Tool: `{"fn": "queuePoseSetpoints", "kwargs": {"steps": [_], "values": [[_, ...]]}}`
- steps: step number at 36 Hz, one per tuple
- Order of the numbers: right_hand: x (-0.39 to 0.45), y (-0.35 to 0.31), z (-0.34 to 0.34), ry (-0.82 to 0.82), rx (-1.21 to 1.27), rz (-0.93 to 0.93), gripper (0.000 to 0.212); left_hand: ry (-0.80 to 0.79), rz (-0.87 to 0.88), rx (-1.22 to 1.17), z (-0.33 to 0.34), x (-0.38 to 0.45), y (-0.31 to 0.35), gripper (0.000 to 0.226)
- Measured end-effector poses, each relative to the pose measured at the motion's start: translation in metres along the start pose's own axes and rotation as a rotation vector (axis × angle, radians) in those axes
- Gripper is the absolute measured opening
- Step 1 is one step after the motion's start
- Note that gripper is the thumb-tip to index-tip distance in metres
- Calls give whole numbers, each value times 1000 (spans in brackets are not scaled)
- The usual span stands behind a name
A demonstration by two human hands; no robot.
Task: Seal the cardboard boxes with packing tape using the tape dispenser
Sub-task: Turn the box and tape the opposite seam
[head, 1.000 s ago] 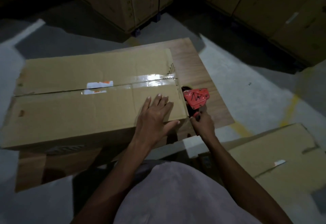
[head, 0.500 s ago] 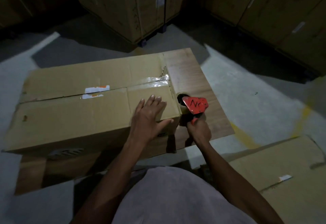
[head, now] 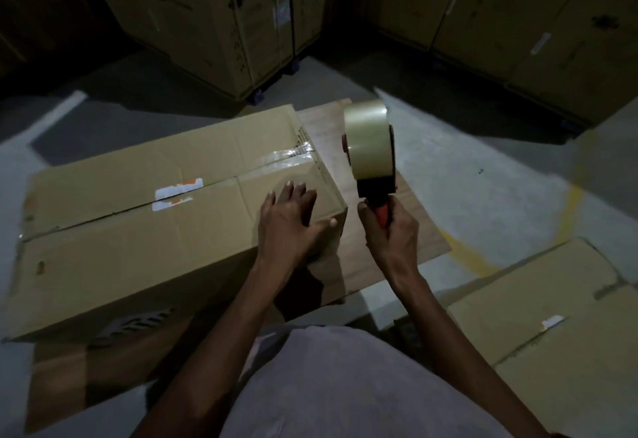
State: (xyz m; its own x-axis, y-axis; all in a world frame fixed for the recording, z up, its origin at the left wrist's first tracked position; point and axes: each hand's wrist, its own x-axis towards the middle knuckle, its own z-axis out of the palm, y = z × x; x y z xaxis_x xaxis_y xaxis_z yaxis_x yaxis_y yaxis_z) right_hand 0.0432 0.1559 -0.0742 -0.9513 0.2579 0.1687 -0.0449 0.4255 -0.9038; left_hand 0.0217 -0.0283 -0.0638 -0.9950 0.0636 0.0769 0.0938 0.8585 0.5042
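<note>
Box (head: 138, 230) lies on the wooden board (head: 379, 230), filling its left side, seam part-taped. My left hand (head: 290, 220) rests flat, fingers straight, on the box's right end. My right hand (head: 390, 230) grips the dispenser (head: 371, 147) handle, held upright above the board's right edge.

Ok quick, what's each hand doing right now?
Left hand: open, fingers flat on top of the cardboard box.
Right hand: closed around the red handle of the tape dispenser, holding it up off the box.
</note>
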Motion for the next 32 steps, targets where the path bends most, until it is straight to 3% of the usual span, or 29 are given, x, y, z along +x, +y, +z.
{"fn": "queuePoseSetpoints", "kwargs": {"steps": [3, 5, 7, 11, 13, 19, 24, 32], "values": [[0, -16, -1, -14, 17, -100, 23, 33, -71, -341, -13, 5, -1, 38], [1, -25, 0, -24, 26, -150, 15, 40, -132, -551, -27, 9, -1, 55], [1, -32, 1, -42, 51, -188, 23, -10, -295, -782, -43, 20, 1, 59], [6, -48, 11, -97, 154, -221, 36, -296, -614, -1188, -71, 54, 2, 86], [9, -58, 17, -135, 190, -215, 35, -484, -662, -1382, -84, 65, 0, 94], [13, -76, 34, -140, 155, -223, 37, -561, -545, -1441, -111, 79, -22, 97], [5, -83, 47, -129, 221, -143, 43, -520, -488, -1477, -127, 82, -42, 61], [9, -83, 55, -147, 199, -127, 50, -544, -426, -1568, -139, 93, -53, 32]]}}
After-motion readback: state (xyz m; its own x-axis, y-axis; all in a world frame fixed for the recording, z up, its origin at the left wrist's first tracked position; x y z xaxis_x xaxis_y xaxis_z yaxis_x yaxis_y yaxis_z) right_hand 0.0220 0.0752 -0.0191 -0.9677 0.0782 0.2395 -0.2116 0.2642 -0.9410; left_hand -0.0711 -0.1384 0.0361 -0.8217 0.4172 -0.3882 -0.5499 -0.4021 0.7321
